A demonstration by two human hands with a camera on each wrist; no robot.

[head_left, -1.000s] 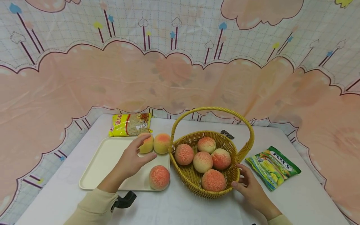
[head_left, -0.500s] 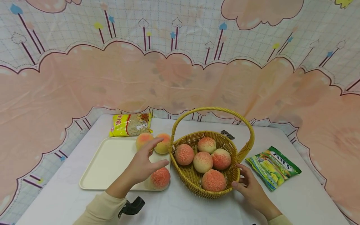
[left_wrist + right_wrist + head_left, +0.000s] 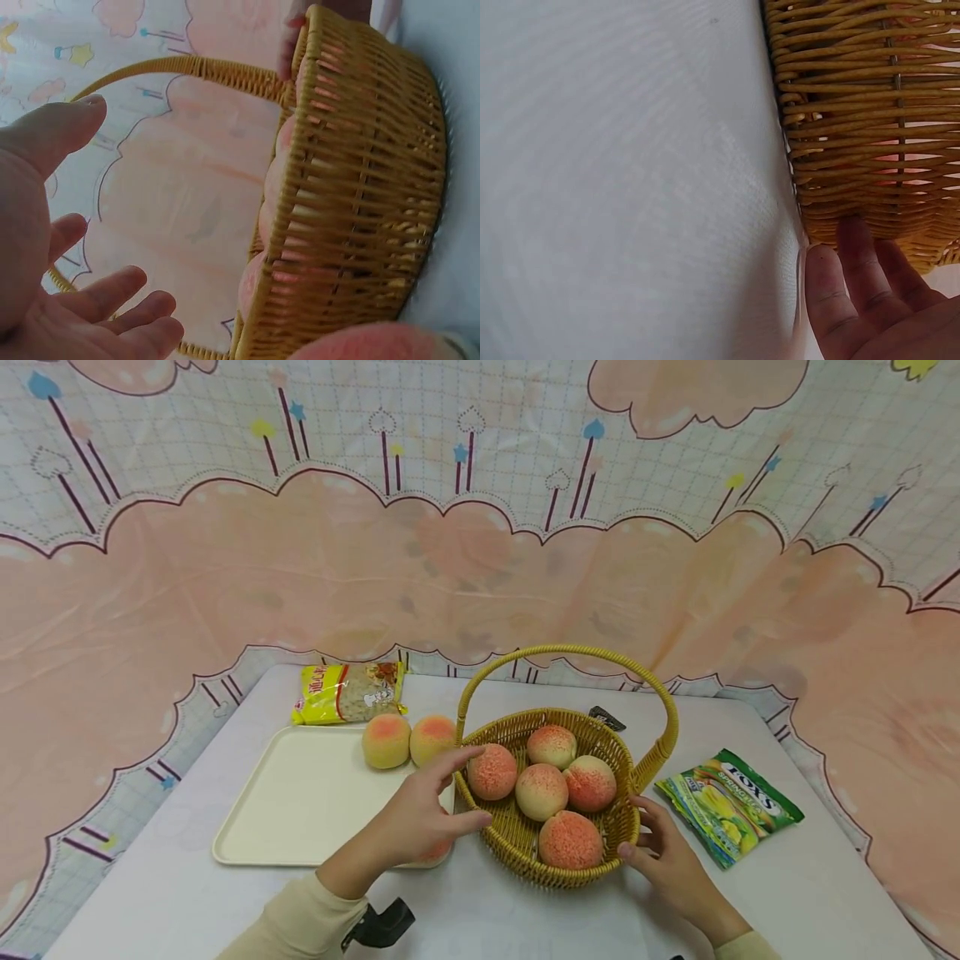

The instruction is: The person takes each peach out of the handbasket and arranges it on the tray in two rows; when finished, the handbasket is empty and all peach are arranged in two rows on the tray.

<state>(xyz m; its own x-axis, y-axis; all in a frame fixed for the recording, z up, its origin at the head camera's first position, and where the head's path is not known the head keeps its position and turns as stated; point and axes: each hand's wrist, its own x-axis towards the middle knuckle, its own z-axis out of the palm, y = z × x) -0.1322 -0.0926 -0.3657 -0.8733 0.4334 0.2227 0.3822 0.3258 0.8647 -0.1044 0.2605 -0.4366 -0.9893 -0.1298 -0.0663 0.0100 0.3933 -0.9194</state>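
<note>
A yellow wicker basket [image 3: 517,860] with a tall handle [image 3: 558,650] stands on the white table, with several peaches [image 3: 542,793] inside. My left hand [image 3: 416,818] hovers at the basket's left rim, thumb and fingers spread and nothing between them. Below that hand, a red peach [image 3: 435,853] on the cream tray [image 3: 300,810] is mostly hidden. My right hand [image 3: 671,860] touches the basket's right side; in the right wrist view its fingers [image 3: 862,262] lie fairly straight against the wicker wall. Two yellow-pink peaches [image 3: 386,742] sit at the tray's back right corner.
Behind the tray lies a yellow food packet [image 3: 348,693]. A green FOXS bag [image 3: 731,806] is to the right of the basket and my right hand. A small black object [image 3: 606,719] lies behind the basket. Patterned cloth [image 3: 480,568] hangs at the table's back edge.
My left hand has moved right, from above the tray to the basket's left rim, and now covers most of the red peach. My right hand and the basket have stayed in place.
</note>
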